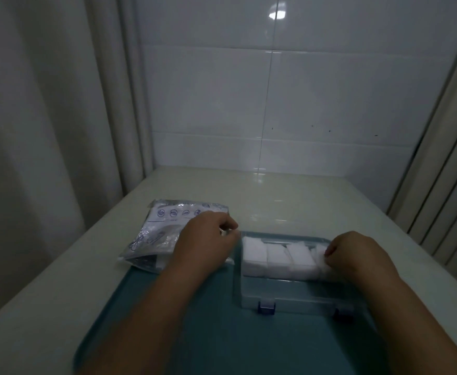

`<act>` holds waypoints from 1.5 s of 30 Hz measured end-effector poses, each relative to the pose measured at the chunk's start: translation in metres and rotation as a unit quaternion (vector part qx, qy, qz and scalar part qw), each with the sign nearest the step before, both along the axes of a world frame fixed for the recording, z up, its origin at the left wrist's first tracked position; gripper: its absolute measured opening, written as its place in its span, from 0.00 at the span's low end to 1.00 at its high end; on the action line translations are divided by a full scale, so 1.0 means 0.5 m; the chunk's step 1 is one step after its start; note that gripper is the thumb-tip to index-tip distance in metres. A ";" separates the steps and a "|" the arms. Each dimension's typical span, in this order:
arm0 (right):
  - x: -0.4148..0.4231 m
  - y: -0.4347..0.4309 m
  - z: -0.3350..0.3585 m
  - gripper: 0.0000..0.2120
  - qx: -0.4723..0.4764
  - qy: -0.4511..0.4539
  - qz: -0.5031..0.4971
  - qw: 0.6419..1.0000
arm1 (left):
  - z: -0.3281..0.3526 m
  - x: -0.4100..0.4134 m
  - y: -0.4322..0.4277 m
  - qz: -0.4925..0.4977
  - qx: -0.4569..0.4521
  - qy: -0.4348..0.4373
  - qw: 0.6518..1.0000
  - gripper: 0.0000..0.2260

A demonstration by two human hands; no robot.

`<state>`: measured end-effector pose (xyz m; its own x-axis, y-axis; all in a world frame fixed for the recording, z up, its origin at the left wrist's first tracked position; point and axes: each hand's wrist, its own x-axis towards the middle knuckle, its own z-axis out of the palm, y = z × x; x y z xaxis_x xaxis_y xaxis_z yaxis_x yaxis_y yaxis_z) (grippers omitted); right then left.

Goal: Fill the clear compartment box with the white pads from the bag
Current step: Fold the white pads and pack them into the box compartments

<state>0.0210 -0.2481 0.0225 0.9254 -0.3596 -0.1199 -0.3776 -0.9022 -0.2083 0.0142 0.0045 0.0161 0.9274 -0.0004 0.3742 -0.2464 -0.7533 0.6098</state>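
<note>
The clear compartment box (289, 293) lies flat on a teal tray (195, 334). Its long axis runs side to side across the view, spanning the gap between the two hands. Two bluish latches on its long near wall face the person. The row of compartments on the far side is packed with white pads (276, 257), which sit side by side along the box's length. The near strip of the box looks clear, though the dim light makes it hard to read.

The right hand (354, 255) is at the right end of that row. Its fingers are curled inward and pinch the last of the white pads, with the knuckles turned toward the left hand. The left hand (208, 239) sits at the far left corner of the box. Its fingers are curled tight against the box's edge, but whether they grip the edge, a pad or nothing cannot be told.

Partly beneath the left hand and out to its left lies the bag (165, 234). It is a crinkled clear packet with blue printed icons, flat and half on the tray's far left corner, half on the pale surface (303, 198). Beyond both hands the surface runs to a white tiled wall (276, 104). A pale curtain (46, 117) hangs to the left of the left hand.
</note>
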 end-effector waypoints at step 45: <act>0.003 0.259 -0.016 0.10 0.337 -0.212 0.221 0.891 | -0.033 0.034 0.208 0.142 -0.378 0.027 0.914 0.17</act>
